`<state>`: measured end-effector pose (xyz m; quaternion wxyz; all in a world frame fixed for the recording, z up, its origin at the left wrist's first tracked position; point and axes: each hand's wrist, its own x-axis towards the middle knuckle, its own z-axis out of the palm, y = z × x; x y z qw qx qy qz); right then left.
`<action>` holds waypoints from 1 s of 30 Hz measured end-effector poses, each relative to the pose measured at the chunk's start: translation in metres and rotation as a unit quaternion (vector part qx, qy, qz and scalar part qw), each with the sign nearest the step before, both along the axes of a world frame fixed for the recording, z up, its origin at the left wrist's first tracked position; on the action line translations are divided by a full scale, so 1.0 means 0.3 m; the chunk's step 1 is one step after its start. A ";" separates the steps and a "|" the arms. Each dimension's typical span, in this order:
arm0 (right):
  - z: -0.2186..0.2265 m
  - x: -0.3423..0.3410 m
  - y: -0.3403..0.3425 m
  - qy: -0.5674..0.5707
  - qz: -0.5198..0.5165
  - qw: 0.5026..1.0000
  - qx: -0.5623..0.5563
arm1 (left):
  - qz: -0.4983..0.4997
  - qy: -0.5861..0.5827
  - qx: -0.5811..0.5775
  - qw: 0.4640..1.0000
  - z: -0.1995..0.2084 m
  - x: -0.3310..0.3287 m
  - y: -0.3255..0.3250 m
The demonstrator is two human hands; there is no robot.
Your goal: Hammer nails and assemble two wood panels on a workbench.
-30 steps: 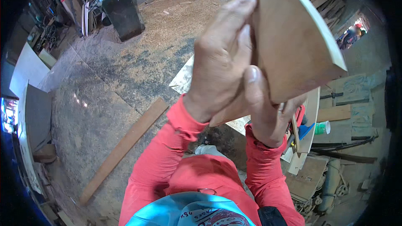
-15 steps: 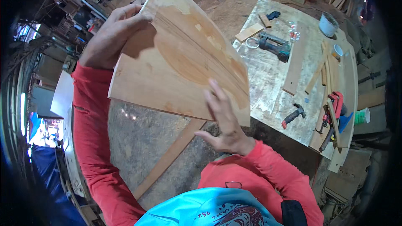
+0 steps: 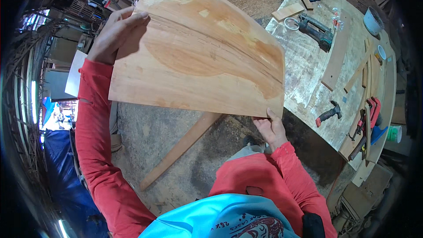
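A wooden panel (image 3: 207,64) is held above the floor (image 3: 145,125); left hand (image 3: 115,36) pinching its left edge, right hand (image 3: 272,128) its near-right corner; right of the panel, a counter (image 3: 304,64) bears a hammer (image 3: 328,115); below the panel, a plank (image 3: 181,150).

Left hand (image 3: 115,35) pinching left edge of wooden panel (image 3: 207,68), thumb on upper face. Right hand (image 3: 272,130) at panel's lower edge near right corner, thumb over edge. Panel's face brown-stained, streaked dark. On table (image 3: 302,77) at right: dark power tool (image 3: 316,32), hammer (image 3: 329,113), red clamp (image 3: 375,109), bucket (image 3: 373,21). Plank (image 3: 180,152) lying on floor (image 3: 143,125), partly hidden by panel. Blue sheet (image 3: 64,163) at left.
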<state>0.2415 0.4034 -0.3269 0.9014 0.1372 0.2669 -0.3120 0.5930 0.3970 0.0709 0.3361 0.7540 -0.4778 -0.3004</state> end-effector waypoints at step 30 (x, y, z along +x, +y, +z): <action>-0.290 -0.321 -0.306 0.386 0.005 0.898 -0.210 | 0.309 0.397 -0.203 0.840 -1.251 -0.330 0.661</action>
